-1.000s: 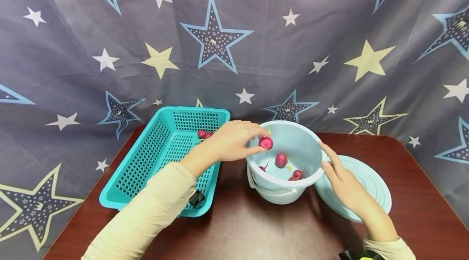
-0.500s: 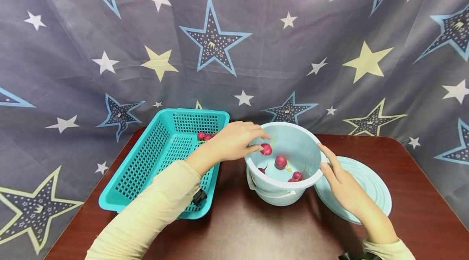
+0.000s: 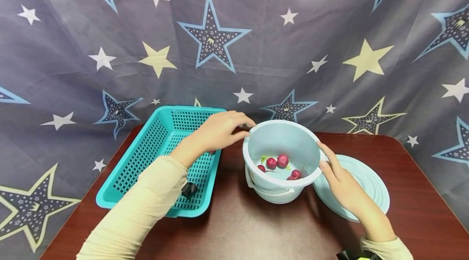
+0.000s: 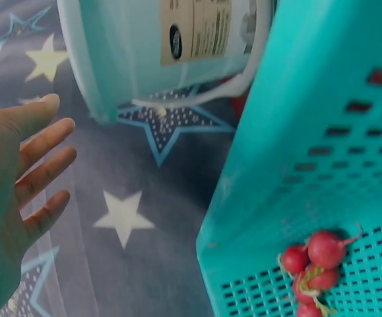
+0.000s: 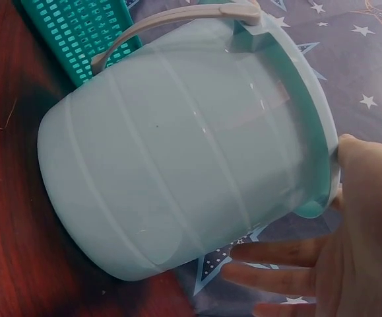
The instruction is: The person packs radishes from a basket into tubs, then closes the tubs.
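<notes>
While your right hand [image 3: 344, 188] pinches the bucket [image 3: 286, 142] by its rim at three o'clock, evidently to steady it, your left hand [image 3: 223, 130], empty, fingers parted, hovers off ten o'clock; radishes [image 3: 282, 161] lie inside, more in the basket [image 3: 143, 158] at nine, presumably placed for easy reach.

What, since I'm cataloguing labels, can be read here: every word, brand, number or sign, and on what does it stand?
No text is legible.
Beige rectangular label on the round pale blue plastic bucket: sideways print, too blurred to read.
Dark oval mark on that label: details too small to read.
Grey star-patterned cloth: small crown signs, no words visible.
</notes>
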{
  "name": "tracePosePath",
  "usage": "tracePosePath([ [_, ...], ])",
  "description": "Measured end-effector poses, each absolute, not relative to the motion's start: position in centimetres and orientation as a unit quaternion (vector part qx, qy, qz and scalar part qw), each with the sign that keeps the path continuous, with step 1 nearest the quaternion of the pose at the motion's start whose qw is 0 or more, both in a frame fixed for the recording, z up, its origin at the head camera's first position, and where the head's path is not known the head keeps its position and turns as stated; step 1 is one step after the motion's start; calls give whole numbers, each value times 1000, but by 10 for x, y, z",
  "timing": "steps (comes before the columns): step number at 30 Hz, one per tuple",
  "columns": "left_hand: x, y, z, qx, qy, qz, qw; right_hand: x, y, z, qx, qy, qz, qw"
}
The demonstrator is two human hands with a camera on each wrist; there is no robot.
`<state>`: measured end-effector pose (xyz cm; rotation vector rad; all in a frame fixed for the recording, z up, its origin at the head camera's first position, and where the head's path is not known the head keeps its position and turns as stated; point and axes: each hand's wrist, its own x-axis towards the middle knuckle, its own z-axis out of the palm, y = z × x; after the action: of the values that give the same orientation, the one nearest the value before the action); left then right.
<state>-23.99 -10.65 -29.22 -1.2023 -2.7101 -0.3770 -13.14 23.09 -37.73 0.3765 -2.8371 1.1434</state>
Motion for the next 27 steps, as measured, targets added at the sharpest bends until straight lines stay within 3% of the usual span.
tracePosePath([
  [15, -255, -159, -302, -288, -934, -207, 23, -132, 232, -378, 120, -924, 363, 28],
  [27, -275, -187, -339, -228, -934, -273, -46, -130, 229, -376, 115, -924, 362, 29],
])
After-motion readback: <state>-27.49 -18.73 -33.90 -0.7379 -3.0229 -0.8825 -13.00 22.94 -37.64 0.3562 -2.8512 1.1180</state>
